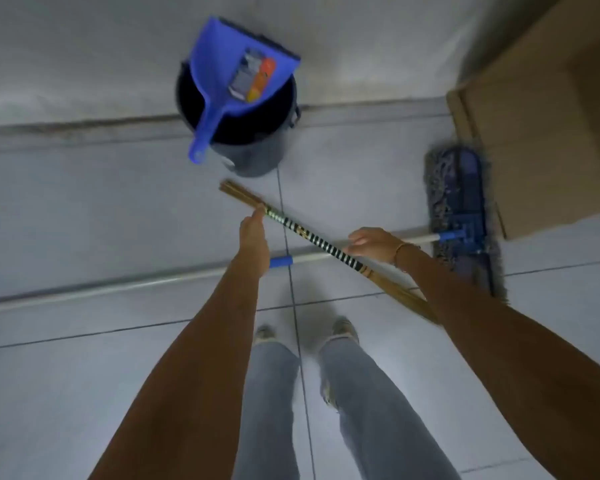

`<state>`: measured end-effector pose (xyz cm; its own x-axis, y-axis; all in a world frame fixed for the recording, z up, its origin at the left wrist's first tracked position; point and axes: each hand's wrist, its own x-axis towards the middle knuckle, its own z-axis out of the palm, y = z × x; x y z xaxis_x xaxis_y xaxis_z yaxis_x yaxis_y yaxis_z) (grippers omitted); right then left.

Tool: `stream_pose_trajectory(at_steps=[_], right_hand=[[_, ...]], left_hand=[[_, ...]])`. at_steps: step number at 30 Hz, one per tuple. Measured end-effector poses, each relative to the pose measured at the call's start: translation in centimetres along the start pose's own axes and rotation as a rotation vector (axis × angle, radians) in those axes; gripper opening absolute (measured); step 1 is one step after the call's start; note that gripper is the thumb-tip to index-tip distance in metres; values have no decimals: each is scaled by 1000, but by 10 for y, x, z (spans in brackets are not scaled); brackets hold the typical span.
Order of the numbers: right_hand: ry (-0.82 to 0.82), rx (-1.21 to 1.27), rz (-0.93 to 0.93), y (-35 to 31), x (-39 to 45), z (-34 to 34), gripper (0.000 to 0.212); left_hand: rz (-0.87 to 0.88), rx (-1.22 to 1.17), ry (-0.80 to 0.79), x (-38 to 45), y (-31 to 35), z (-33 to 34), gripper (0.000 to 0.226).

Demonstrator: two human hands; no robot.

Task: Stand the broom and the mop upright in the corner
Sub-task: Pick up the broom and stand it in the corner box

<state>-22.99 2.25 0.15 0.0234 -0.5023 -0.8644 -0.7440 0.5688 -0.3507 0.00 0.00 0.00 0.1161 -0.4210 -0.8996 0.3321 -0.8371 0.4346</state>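
Observation:
A stick broom (pixel 312 237) with a black-and-white striped handle lies slanted on the tiled floor, across the pole of the mop. The mop's long white pole (pixel 136 284) has a blue grip and runs left along the floor. Its flat blue mop head (pixel 459 209) lies at the right, against a cardboard box. My left hand (pixel 254 239) reaches out with straight fingers, whose tips touch the broom's handle near its upper end. My right hand (pixel 373 244) is curled over the broom's handle where it crosses the mop pole. The broom's bristles run under my right forearm.
A black bucket (pixel 253 157) with a blue dustpan (pixel 236 81) resting on top stands by the wall's base, just beyond the broom. A cardboard box (pixel 551 133) fills the right corner. My legs in jeans (pixel 361 403) stand below the crossed handles.

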Motion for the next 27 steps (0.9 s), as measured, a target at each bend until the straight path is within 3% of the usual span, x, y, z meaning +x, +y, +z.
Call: stream_pose_trajectory(at_steps=[4, 7, 9, 13, 16, 17, 20, 27], right_hand=[[-88, -146, 91, 72, 123, 45, 25], [-51, -328, 144, 122, 191, 75, 41], [-47, -280, 160, 144, 238, 93, 58], [-57, -168, 157, 158, 276, 106, 44], [-11, -120, 91, 153, 265, 107, 15], [-8, -142, 80, 151, 256, 107, 18], [-51, -150, 59, 125, 206, 100, 31], [-107, -54, -32, 26, 41, 71, 20]], left_hand=[[-101, -126, 46, 142, -60, 21, 73], [-132, -144, 65, 230, -95, 27, 67], [-151, -157, 77, 278, -111, 27, 62], [-112, -281, 10, 324, -117, 33, 50], [-52, -380, -34, 305, -102, 37, 15], [-32, -405, -14, 292, -98, 36, 13], [54, -478, 42, 227, -82, 22, 26], [258, -562, 19, -2, -6, -21, 33]])
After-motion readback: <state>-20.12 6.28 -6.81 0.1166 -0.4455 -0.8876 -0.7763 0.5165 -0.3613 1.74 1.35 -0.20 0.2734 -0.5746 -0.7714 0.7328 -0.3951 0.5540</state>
